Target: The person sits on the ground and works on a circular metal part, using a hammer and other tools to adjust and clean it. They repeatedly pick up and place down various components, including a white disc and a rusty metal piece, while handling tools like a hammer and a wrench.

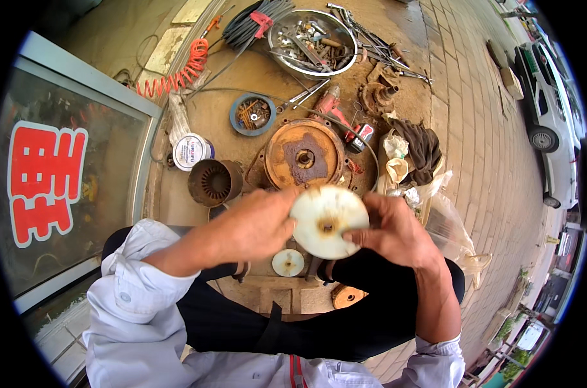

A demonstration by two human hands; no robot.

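Observation:
A round white disc with a brown-stained centre hole is held up above my lap. My right hand grips its right edge, thumb on the face and fingers behind. At its upper left edge is my left hand, closed and somewhat blurred; whether anything is in its fingers is hidden. Just beyond the disc lies a rusty round metal housing with a hole in its middle. A smaller white disc lies on the ground between my feet.
A metal bowl of tools and parts stands at the far side, near a blue dish of screws. Around the housing are a stator core, a white tub, a red power tool and dark cloth. A glass door borders the left.

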